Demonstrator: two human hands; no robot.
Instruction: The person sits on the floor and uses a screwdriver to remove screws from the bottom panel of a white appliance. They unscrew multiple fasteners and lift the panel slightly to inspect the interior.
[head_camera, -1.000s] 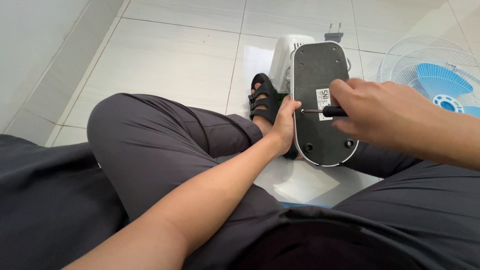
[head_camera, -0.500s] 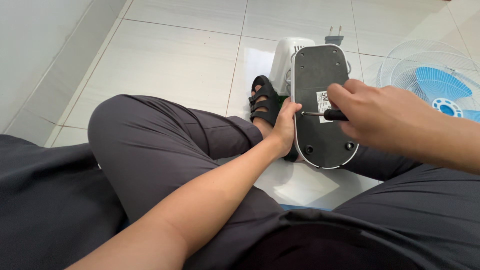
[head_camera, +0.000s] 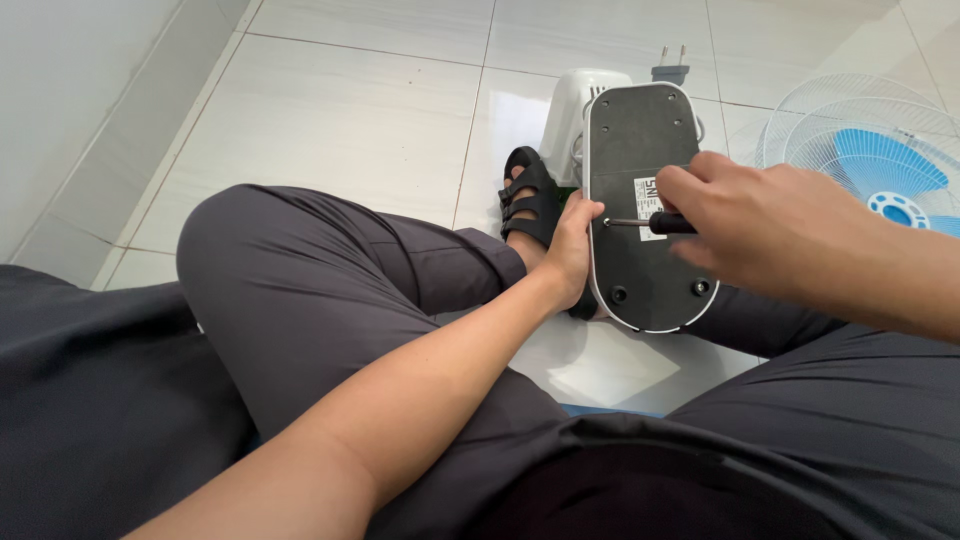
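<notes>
A white fan base (head_camera: 640, 160) stands on edge on the floor, its dark grey underside plate facing me. My left hand (head_camera: 572, 245) grips the plate's left rim and steadies it. My right hand (head_camera: 770, 225) is closed around the black handle of a screwdriver (head_camera: 645, 223), whose thin shaft points left with its tip at a screw hole near the plate's left edge. A label sits on the plate behind the screwdriver.
My legs in dark trousers are folded around the base, one foot in a black sandal (head_camera: 530, 195) just left of it. A white fan grille with blue blades (head_camera: 870, 160) lies at the right. A plug (head_camera: 670, 70) rests behind the base on white floor tiles.
Both hands keep their grip on the base and the screwdriver. The view has shifted slightly; the screwdriver stays at the same screw hole.
</notes>
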